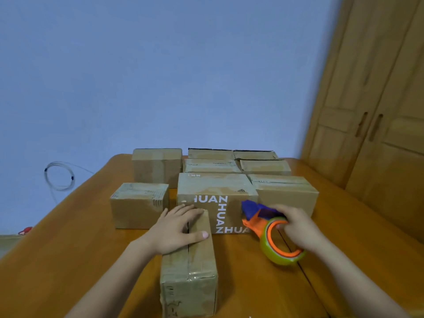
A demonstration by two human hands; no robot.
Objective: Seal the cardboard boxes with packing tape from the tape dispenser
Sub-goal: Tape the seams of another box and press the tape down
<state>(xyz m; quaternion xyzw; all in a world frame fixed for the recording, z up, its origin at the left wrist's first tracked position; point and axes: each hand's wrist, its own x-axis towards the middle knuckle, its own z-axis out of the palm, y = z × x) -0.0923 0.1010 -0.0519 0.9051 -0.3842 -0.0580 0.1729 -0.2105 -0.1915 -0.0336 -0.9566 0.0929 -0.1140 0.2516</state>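
A long narrow cardboard box (192, 269) lies lengthwise in front of me on the wooden table (344, 260). Its top flaps meet along a centre seam, and some tape shows near the close end. My left hand (176, 230) presses flat on the far end of its top, fingers spread across the seam. To the right, my right hand (298, 228) grips the tape dispenser (273, 232), an orange and green holder with a purple front. The dispenser hovers just above the table, beside the narrow box and in front of a printed box (218, 200).
Several more cardboard boxes stand behind, among them one at the left (140, 205), a taller one (157, 166) and one at the right (286, 193). A wooden wardrobe (371, 125) rises at the right. A coiled cable (59, 176) hangs on the blue wall.
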